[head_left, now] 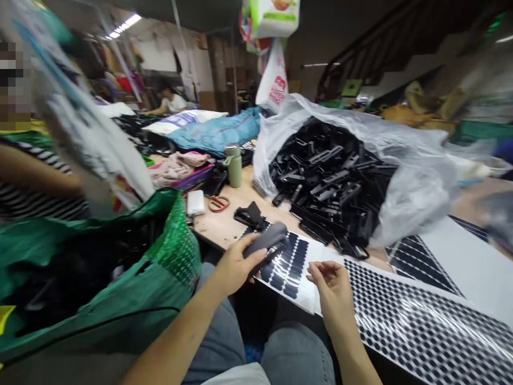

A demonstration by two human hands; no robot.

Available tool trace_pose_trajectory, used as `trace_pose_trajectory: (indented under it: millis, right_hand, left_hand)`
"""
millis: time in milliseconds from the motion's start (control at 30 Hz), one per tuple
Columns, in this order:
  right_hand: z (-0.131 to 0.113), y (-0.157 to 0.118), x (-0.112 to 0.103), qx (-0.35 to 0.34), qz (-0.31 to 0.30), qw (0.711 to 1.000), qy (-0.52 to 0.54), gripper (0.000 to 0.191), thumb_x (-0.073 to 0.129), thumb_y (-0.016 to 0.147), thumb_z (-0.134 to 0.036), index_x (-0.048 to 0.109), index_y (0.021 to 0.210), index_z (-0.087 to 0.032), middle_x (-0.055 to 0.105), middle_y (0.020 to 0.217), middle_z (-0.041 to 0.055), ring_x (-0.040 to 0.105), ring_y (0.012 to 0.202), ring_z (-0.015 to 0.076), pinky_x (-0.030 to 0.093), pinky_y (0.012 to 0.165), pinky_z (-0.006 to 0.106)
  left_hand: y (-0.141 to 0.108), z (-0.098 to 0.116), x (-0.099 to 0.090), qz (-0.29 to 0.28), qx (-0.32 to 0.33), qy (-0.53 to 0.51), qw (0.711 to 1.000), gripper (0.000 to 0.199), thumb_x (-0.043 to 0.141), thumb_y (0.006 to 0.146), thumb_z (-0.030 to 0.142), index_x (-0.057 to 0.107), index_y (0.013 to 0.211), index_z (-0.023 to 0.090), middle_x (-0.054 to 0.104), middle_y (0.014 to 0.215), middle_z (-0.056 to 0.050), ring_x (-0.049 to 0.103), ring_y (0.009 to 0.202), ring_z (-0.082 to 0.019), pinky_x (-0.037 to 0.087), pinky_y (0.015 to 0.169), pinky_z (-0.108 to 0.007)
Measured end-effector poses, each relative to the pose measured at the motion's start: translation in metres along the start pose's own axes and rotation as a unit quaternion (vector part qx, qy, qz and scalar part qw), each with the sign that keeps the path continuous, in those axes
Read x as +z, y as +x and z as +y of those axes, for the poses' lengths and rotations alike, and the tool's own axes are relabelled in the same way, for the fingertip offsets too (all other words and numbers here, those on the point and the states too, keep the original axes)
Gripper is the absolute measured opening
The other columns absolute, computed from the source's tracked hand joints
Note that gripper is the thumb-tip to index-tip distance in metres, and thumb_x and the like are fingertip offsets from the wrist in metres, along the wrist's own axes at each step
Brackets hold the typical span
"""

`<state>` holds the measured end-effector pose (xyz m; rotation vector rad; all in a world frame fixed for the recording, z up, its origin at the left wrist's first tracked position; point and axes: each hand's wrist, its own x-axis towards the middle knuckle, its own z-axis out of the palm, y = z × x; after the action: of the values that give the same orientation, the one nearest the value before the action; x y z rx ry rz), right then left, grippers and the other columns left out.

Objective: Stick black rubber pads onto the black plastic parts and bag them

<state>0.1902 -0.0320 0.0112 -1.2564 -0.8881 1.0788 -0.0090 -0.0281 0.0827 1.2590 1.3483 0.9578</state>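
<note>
My left hand [236, 266] is closed around a dark grey, rounded plastic part [269, 241], tilted above a white sheet of black stickers [294, 262]. To its right, my right hand [332, 278] has thumb and forefinger pinched together over the sheet's white edge; whatever lies between the fingertips is too small to make out. Another black plastic piece [250, 215] rests on the table just beyond the left hand. Beside the right hand stretches a larger sheet of small black dot stickers [417, 313].
A clear plastic bag [425, 187] spills black plastic parts [328, 176] onto the table. Red-handled scissors [218, 203], a white box [195, 203] and a green bottle [233, 167] stand leftward. A green sack [176, 251] of dark items sits at left, near a person in stripes [40, 182].
</note>
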Motion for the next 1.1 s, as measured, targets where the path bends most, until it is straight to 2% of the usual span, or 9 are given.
trace_pose_trajectory:
  millis: [133, 300, 367, 467, 567, 667, 800, 933, 1100]
  right_hand:
    - [0.002, -0.006, 0.014, 0.010, -0.057, 0.998, -0.022, 0.035, 0.065, 0.066, -0.041, 0.045, 0.087, -0.021, 0.054, 0.087, 0.0022, 0.055, 0.080, 0.0164, 0.049, 0.072, 0.034]
    - [0.008, -0.009, 0.006, 0.004, -0.089, 0.995, -0.036, 0.028, 0.060, 0.071, -0.044, 0.047, 0.082, -0.021, 0.052, 0.077, 0.0003, 0.053, 0.072, 0.0149, 0.045, 0.068, 0.031]
    - [0.013, -0.008, -0.002, 0.011, -0.081, 0.996, -0.046, 0.030, 0.060, 0.070, -0.046, 0.048, 0.077, -0.021, 0.052, 0.072, -0.0001, 0.052, 0.067, 0.0150, 0.044, 0.065, 0.030]
    - [0.021, -0.009, -0.020, 0.021, -0.063, 0.996, -0.058, 0.031, 0.060, 0.069, -0.048, 0.049, 0.072, -0.020, 0.051, 0.069, 0.0003, 0.050, 0.064, 0.0151, 0.043, 0.063, 0.029]
    - [0.027, -0.012, -0.043, 0.033, -0.042, 0.995, -0.080, 0.030, 0.057, 0.072, -0.047, 0.048, 0.069, -0.019, 0.049, 0.066, -0.0001, 0.049, 0.063, 0.0144, 0.041, 0.062, 0.029]
    - [0.026, -0.006, -0.070, 0.031, -0.008, 0.991, -0.126, 0.028, 0.055, 0.074, -0.046, 0.048, 0.069, -0.020, 0.050, 0.065, 0.0003, 0.048, 0.061, 0.0142, 0.040, 0.060, 0.028]
    - [0.019, 0.039, -0.092, -0.026, 0.054, 0.954, -0.294, 0.018, 0.047, 0.079, -0.037, 0.051, 0.077, -0.020, 0.057, 0.078, 0.0034, 0.052, 0.073, 0.0172, 0.040, 0.071, 0.031]
    - [0.023, 0.099, -0.092, -0.001, 0.074, 0.876, -0.476, 0.012, 0.048, 0.077, -0.020, 0.056, 0.084, -0.015, 0.058, 0.091, 0.0115, 0.054, 0.085, 0.0215, 0.038, 0.075, 0.032]
    - [0.038, 0.122, -0.087, 0.035, 0.076, 0.845, -0.528, 0.014, 0.047, 0.074, -0.009, 0.060, 0.079, -0.010, 0.058, 0.091, 0.0202, 0.054, 0.089, 0.0266, 0.035, 0.077, 0.034]
  left_hand:
    - [-0.061, 0.033, -0.075, 0.441, 0.078, 0.305, 0.840, 0.054, 0.055, 0.075, 0.040, 0.044, 0.125, 0.023, 0.056, 0.116, -0.009, 0.051, 0.106, -0.032, 0.039, 0.089, -0.043]
    - [-0.049, 0.023, -0.105, 0.453, 0.107, 0.468, 0.751, 0.054, 0.052, 0.076, 0.037, 0.046, 0.123, 0.010, 0.039, 0.132, -0.019, 0.025, 0.126, -0.038, 0.019, 0.101, -0.051]
    - [-0.007, 0.014, -0.075, 0.395, 0.175, 0.442, 0.786, 0.048, 0.050, 0.078, 0.035, 0.049, 0.119, 0.011, 0.044, 0.128, -0.019, 0.034, 0.121, -0.034, 0.024, 0.101, -0.045]
    - [0.071, 0.001, 0.004, 0.164, 0.257, 0.388, 0.870, 0.036, 0.047, 0.080, 0.028, 0.054, 0.112, 0.014, 0.056, 0.113, -0.015, 0.048, 0.108, -0.027, 0.032, 0.097, -0.038]
    - [0.140, -0.014, 0.080, -0.050, 0.289, 0.428, 0.855, 0.035, 0.044, 0.074, 0.007, 0.058, 0.105, 0.015, 0.049, 0.125, -0.014, 0.041, 0.117, -0.026, 0.032, 0.096, -0.038]
    - [0.190, -0.028, 0.119, -0.096, 0.285, 0.432, 0.850, 0.033, 0.042, 0.070, -0.001, 0.063, 0.089, 0.016, 0.045, 0.130, -0.013, 0.036, 0.121, -0.028, 0.030, 0.096, -0.043]
    - [0.217, -0.035, 0.120, -0.097, 0.280, 0.422, 0.857, 0.019, 0.046, 0.072, 0.006, 0.062, 0.075, 0.015, 0.047, 0.127, -0.015, 0.032, 0.124, -0.029, 0.026, 0.099, -0.046]
    - [0.194, -0.034, 0.103, -0.077, 0.276, 0.340, 0.896, 0.009, 0.049, 0.076, 0.018, 0.058, 0.079, 0.018, 0.055, 0.117, -0.011, 0.038, 0.119, -0.026, 0.028, 0.099, -0.042]
    - [0.136, -0.038, 0.086, -0.044, 0.004, 0.004, 0.999, 0.014, 0.055, 0.075, 0.031, 0.051, 0.071, 0.018, 0.057, 0.074, -0.002, 0.057, 0.081, -0.019, 0.049, 0.077, -0.038]
